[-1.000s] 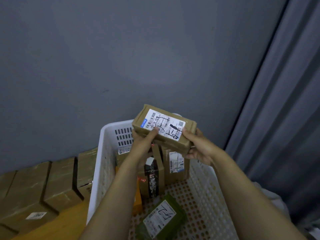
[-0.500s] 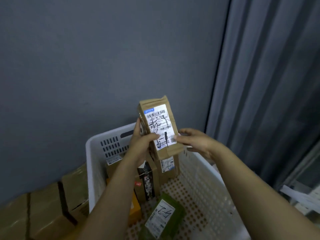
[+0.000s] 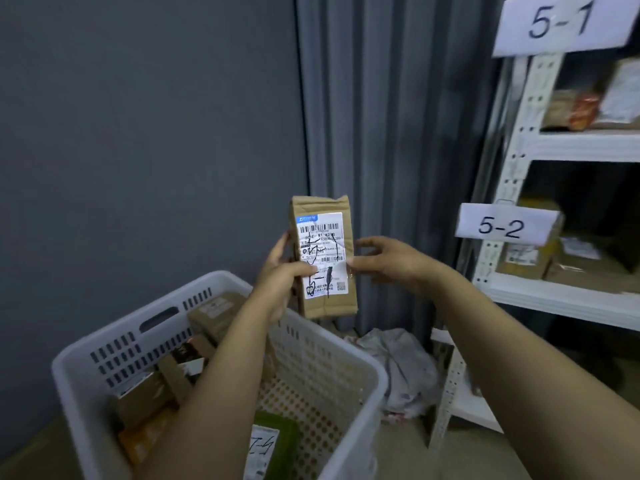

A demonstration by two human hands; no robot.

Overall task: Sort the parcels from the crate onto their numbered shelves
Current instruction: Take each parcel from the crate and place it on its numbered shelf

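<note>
A small brown parcel with a white shipping label stands upright in the air above the white crate. My left hand grips its left edge, thumb across the label's lower part. My right hand pinches its right edge with thumb and fingertips. On the label is handwritten black marker writing. The crate holds several parcels, among them a green one and brown boxes. To the right stands a white shelf rack with paper tags reading 5-1 and 5-2.
Parcels lie on both tagged shelves, such as a brown box. A grey curtain hangs behind the held parcel, beside a grey wall. A crumpled grey bag lies on the floor between crate and rack.
The parcel has been turned from lying tilted to standing upright with its label facing me. My view has swung right, bringing the curtain and the shelf rack into sight.
</note>
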